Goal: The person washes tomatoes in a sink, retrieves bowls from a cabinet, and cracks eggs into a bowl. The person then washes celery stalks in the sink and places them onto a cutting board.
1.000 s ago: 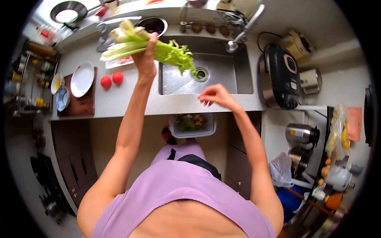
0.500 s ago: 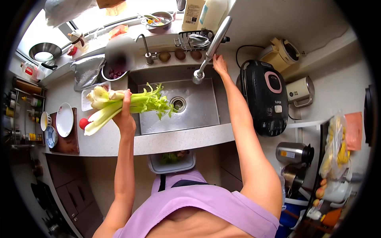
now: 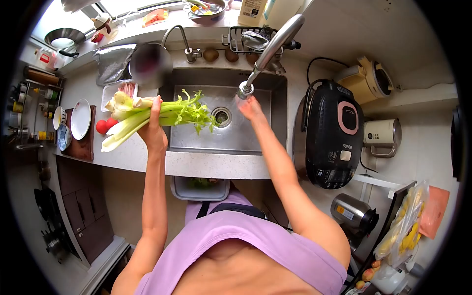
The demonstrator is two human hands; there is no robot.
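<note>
My left hand (image 3: 153,129) is closed around a bunch of celery (image 3: 129,129), held over the counter and the sink's left edge. Its pale stalk ends point left and its green leaves hang over the basin. At the mouth of the faucet (image 3: 247,87), my right hand (image 3: 251,109) holds nothing, its fingers stretched out and partly hidden by the spout and what looks like running water. Below lies the steel sink (image 3: 196,142) with its round drain (image 3: 221,117). Two red round items (image 3: 102,127), perhaps tomatoes or radishes, sit beside the celery ends.
A black rice cooker (image 3: 332,137) stands right of the sink, near a cream kettle (image 3: 382,137). On the left, a white plate (image 3: 80,119) rests on a brown board (image 3: 87,145). Behind the basin are brown round items (image 3: 211,55) and a wire rack (image 3: 239,35).
My right hand has moved left and nearer, from behind the faucet to beneath its spout, where water now seems to run. My left hand still holds the celery. The view has shifted slightly.
</note>
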